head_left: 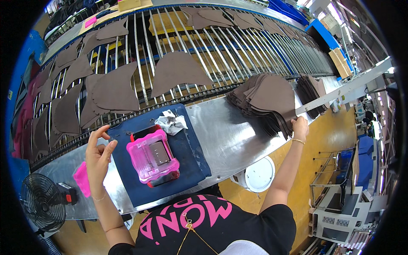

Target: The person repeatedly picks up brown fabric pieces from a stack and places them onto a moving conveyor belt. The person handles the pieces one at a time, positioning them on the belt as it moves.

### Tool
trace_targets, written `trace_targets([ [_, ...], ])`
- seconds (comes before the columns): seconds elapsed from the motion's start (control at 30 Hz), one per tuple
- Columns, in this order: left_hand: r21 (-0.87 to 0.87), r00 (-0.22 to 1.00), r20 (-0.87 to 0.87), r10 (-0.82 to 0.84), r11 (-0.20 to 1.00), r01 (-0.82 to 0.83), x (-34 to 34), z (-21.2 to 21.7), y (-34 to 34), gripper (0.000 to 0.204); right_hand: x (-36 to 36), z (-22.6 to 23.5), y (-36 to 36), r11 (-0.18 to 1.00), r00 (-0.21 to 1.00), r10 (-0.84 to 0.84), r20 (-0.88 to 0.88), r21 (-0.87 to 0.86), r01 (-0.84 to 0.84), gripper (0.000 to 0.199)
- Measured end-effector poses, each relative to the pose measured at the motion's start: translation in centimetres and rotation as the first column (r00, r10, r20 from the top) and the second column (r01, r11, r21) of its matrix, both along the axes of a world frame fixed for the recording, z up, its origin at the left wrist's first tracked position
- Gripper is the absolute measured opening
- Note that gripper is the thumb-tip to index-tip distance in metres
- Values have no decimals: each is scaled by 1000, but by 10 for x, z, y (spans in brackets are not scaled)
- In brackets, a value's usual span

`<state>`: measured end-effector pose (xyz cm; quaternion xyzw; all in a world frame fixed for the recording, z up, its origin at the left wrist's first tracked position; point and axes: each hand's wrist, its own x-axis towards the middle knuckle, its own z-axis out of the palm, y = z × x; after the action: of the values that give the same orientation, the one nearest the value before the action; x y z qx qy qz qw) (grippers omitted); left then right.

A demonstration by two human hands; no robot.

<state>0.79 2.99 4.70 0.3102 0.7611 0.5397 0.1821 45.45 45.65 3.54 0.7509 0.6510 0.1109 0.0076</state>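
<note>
My left hand (100, 155) is raised beside a dark blue mat (193, 157), thumb and bent fingers apart, with nothing in it. On that mat sits a pink plastic box (148, 168) with a see-through front, over a black and red holder. Crumpled white paper (171, 123) lies just behind the box. Over to the right, my right hand (300, 128) closes on the near corner of a brown cut piece (272, 95). That piece lies on top of a fanned stack of similar pieces on the metal table; my fingertips are partly hidden.
Beyond the table runs a roller conveyor (144, 55) carrying several brown cut pieces (180, 74). A second stack (312, 93) stands right of the first, near a pale metal bar (346, 87). At left are a black fan (42, 199) and pink cloth (81, 179). A white bucket (260, 174) stands below.
</note>
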Motion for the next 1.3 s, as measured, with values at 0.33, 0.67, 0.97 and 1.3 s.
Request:
trace_targets([
  [0.33,-3,999,-19,-51,999,51,4,7,8,41,8,11,19,994,993,112,26,13,-113,18],
  [0.67,278,956,-273,-110,942,188,23,25,66,32,-116,122,-125,706,139,692,-708,622,-339,22],
  [0.97,233,994,99,52,970,-74,-9,70,-16,24,-249,45,-201,379,-397,417,-818,553,-742,18],
  [1.3,157,934,-250,256,962,-222,-12,73,-98,14,-280,12,-233,-59,-369,631,-683,432,-900,15],
])
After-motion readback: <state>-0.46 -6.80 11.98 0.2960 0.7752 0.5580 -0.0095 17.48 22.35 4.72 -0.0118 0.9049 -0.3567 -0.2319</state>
